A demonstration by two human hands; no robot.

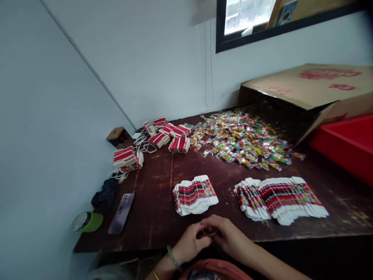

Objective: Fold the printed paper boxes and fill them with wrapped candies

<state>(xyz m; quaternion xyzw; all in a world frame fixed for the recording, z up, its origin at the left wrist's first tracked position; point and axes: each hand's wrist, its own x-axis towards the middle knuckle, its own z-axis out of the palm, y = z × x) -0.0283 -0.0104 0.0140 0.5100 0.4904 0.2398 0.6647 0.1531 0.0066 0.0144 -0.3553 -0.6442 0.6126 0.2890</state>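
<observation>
- Left hand point(192, 240) and right hand point(229, 233), both bare, meet with fingers curled, just on the near side of a small fanned row of flat red-and-white printed cardboard sleeves point(196, 195); a thin yellowish sliver point(212, 234) shows between them, though whether either grips it cannot be told.
- Pale green rounded bangle point(174, 258) circles the left wrist, nearer the camera than the small row.
- Right of the small row, a longer fanned row of matching sleeves point(294, 198) lies on a scuffed dark-brown table point(154, 210).
- Beyond the small row and rightward spreads a heap of shiny clear packets with multicoloured contents point(239, 140), beside an open brown cardboard box point(309, 85).
- Left of the small row rest a purple smartphone point(121, 214) and, farther left, a green cylindrical container with a metallic end point(94, 222).
</observation>
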